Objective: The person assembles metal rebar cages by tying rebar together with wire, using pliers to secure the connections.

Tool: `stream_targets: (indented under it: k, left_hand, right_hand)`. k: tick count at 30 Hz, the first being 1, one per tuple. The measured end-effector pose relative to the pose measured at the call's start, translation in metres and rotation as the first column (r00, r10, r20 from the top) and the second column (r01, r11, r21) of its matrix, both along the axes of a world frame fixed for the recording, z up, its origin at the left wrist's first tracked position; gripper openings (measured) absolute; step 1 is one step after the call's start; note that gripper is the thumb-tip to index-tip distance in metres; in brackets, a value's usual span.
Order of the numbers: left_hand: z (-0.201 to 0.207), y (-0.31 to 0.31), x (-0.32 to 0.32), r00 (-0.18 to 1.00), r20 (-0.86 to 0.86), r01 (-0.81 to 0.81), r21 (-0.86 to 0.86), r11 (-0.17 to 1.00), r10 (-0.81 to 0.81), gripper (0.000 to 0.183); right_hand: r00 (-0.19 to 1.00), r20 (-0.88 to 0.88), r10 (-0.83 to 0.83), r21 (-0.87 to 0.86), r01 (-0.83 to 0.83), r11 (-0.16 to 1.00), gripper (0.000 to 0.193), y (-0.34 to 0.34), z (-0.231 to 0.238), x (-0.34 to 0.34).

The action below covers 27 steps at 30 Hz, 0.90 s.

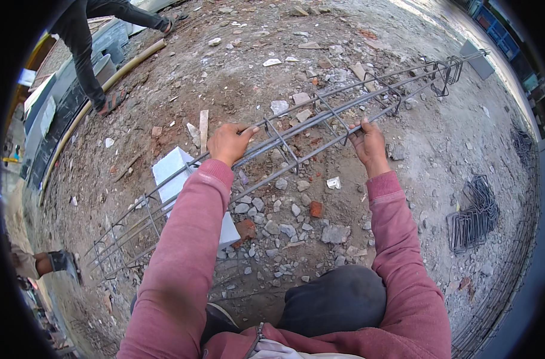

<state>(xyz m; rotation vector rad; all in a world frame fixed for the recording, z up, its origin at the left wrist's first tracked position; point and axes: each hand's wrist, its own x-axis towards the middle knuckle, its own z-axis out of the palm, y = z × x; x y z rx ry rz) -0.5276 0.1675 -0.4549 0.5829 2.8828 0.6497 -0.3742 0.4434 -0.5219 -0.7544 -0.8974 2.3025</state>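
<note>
The left fisheye camera is looking down from head height, facing forward past nearby sleeves point(185, 251) toward the ground point(431, 143).

Here I cannot read any text, label, number or sign on any thing.
</note>
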Motion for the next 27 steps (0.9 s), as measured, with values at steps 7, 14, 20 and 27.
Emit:
stream_targets:
  k: [7,14,20,27]
  left_hand:
    - [-0.002,-0.001,0.004,0.999,-0.026,0.019,-0.021,1.000,-0.019,0.036]
    - [-0.006,0.001,0.003,0.996,-0.081,0.024,-0.051,0.998,-0.028,0.038]
    - [-0.008,-0.004,0.002,0.993,-0.113,0.036,-0.040,0.999,-0.040,0.040]
    - [-0.003,0.002,0.005,0.996,-0.073,0.037,-0.092,0.995,-0.044,0.046]
  right_hand:
    - [1.000,0.017,-0.013,-0.011,0.014,1.000,0.007,-0.004,0.003,-0.006]
    - [0.999,-0.024,-0.035,-0.081,0.033,0.996,0.007,-0.004,-0.001,-0.014]
    - [1.000,-0.015,0.007,-0.065,-0.008,0.998,0.012,-0.009,-0.003,-0.014]
    - [0.999,0.007,0.054,-0.074,-0.053,0.996,0.019,-0.010,-0.015,0.009]
